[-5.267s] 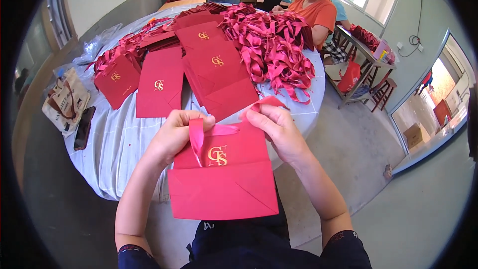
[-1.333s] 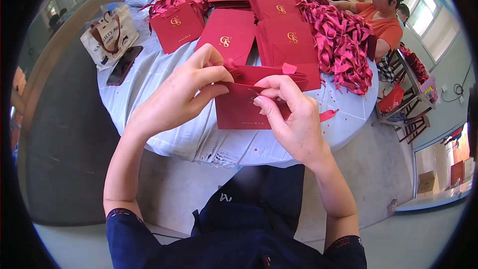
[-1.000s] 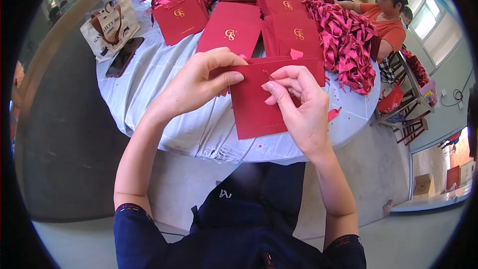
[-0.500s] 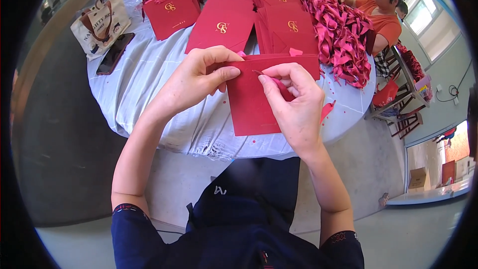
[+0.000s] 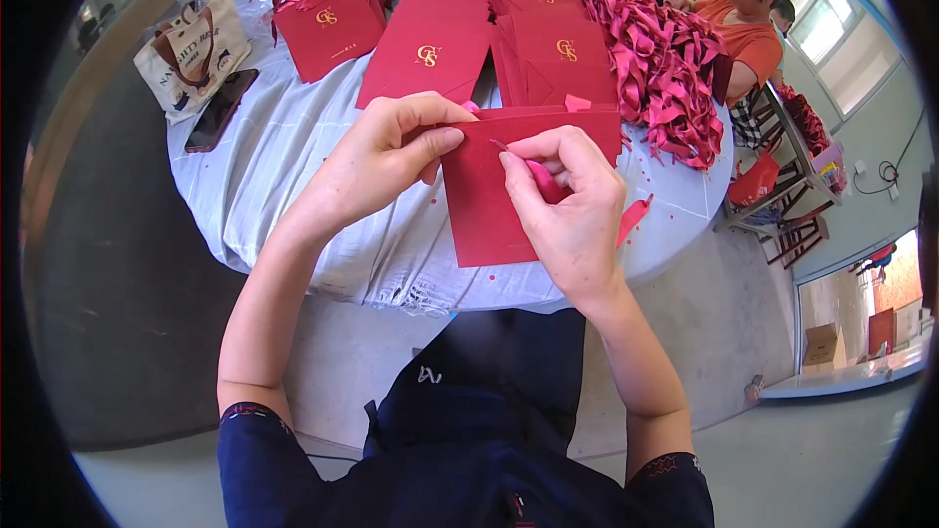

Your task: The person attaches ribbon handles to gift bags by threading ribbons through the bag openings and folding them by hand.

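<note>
A red paper bag (image 5: pixel 489 220) hangs upright in front of me at the table's near side. My left hand (image 5: pixel 406 142) pinches its upper left edge, thumb on the near face and fingers behind. In my right hand (image 5: pixel 572 196) is a red ribbon (image 5: pixel 544 181), pinched between thumb and forefinger close to its tip. That tip is at the bag's near face, just below the top edge; whether it sits in a hole I cannot tell. The ribbon's other end (image 5: pixel 634 220) dangles out beside my right hand. Part of the bag is hidden behind that hand.
Stacks of red bags (image 5: pixel 425 49) cover the far side of the white-covered table (image 5: pixel 293 225). A heap of red ribbons (image 5: pixel 665 78) lies at the right. A phone (image 5: pixel 223 110) and a cream tote (image 5: pixel 191 59) are at the left. A person in orange (image 5: pixel 748 34) sits beyond the ribbons.
The view has shifted slightly. My right hand has moved a little left and down with the ribbon, and more of the ribbon shows in its grip. My left hand keeps its hold.
</note>
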Demonstrator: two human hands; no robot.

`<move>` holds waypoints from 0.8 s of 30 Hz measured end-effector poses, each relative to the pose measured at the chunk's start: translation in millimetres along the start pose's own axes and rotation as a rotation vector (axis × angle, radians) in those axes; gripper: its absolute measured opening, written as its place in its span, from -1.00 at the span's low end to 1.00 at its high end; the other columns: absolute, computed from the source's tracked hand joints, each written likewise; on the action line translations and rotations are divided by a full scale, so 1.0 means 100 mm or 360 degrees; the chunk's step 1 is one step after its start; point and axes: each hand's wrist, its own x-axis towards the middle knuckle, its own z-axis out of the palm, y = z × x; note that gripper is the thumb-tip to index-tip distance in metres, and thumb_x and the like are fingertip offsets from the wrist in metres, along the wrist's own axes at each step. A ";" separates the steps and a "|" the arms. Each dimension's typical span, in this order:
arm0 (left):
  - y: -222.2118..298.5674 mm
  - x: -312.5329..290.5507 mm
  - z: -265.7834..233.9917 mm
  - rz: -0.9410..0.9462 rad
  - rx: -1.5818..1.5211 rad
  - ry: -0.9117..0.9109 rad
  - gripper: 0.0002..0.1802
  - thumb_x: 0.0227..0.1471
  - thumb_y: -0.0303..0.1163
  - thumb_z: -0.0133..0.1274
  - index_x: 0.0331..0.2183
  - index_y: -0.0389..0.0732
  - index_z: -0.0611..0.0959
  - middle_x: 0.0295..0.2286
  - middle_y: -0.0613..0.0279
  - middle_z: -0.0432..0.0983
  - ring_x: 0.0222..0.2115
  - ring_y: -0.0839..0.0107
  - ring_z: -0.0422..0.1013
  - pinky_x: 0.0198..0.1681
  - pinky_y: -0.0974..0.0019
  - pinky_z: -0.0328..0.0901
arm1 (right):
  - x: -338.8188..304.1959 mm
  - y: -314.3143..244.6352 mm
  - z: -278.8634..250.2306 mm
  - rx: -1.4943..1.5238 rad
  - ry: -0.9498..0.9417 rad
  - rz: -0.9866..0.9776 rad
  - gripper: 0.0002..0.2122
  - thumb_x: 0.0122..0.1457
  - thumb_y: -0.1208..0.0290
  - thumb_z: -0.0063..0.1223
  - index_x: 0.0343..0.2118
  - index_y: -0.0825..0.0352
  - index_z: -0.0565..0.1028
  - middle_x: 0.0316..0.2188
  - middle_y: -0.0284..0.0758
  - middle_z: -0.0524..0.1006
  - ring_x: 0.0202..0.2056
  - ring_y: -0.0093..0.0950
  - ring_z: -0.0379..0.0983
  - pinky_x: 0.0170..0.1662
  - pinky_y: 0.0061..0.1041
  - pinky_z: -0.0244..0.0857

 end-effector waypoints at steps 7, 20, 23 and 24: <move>-0.04 -0.01 0.07 0.0096 0.0104 0.0069 -0.83 0.05 -0.52 0.09 -0.26 -0.35 0.59 -0.50 0.39 0.44 -0.55 0.67 0.30 -0.49 0.54 0.24 | 0.00 -0.06 0.02 -0.0314 0.0093 -0.0299 -0.88 -0.08 0.70 0.16 -0.49 0.41 0.45 -0.55 -0.28 0.42 -0.56 -0.44 0.42 -0.52 -0.52 0.26; 0.00 -0.11 0.43 0.0597 0.0530 0.0525 -0.79 -0.16 -0.68 0.13 -0.35 -0.35 0.61 -0.50 0.23 0.47 -0.55 0.56 0.38 -0.52 0.51 0.26 | -0.06 -0.20 0.00 -0.0461 0.0188 -0.0170 -0.88 -0.07 0.69 0.15 -0.50 0.42 0.42 -0.55 -0.24 0.43 -0.59 -0.38 0.40 -0.53 -0.45 0.27; 0.03 -0.11 0.45 0.0572 0.0532 0.0485 -0.78 -0.16 -0.66 0.10 -0.34 -0.33 0.60 -0.47 0.07 0.49 -0.49 0.20 0.46 -0.45 0.32 0.33 | -0.05 -0.17 -0.04 -0.0306 0.0156 0.0009 -0.89 -0.06 0.68 0.15 -0.51 0.42 0.42 -0.55 -0.24 0.45 -0.58 -0.40 0.41 -0.53 -0.47 0.27; 0.04 -0.11 0.45 0.0578 0.0532 0.0481 -0.78 -0.16 -0.66 0.10 -0.34 -0.33 0.60 -0.47 0.07 0.49 -0.49 0.20 0.46 -0.45 0.32 0.33 | -0.04 -0.16 -0.05 -0.0190 0.0117 0.0124 -0.90 -0.05 0.68 0.14 -0.52 0.42 0.42 -0.55 -0.23 0.46 -0.58 -0.42 0.41 -0.53 -0.48 0.27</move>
